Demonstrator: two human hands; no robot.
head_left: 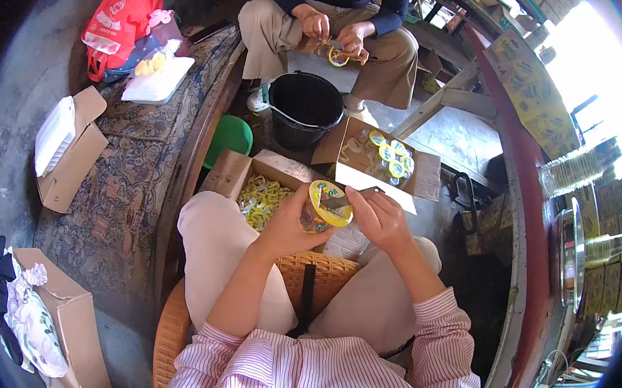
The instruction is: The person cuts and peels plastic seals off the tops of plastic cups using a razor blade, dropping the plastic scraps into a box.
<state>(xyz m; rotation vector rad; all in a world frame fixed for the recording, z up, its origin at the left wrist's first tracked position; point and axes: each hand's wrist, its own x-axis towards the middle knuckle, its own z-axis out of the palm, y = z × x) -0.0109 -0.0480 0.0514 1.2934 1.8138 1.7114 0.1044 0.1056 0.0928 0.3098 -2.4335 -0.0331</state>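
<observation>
Above my lap, my left hand (287, 225) is wrapped round the side of a clear plastic cup with a yellow-rimmed lid (318, 196). My right hand (381, 220) is closed on a small knife (336, 202), whose blade lies across the lid. Just beyond my hands, an open cardboard box (277, 164) holds many yellow and white scraps. To its right, another open box (391, 188) contains several lidded cups (393, 155) standing together.
Opposite me sits a person (330, 29) holding another yellow-rimmed cup. Between us are a black bucket (306, 111) and a green basin (230, 139). A patterned bench (122, 159) is at left, a red-edged table (535, 282) at right.
</observation>
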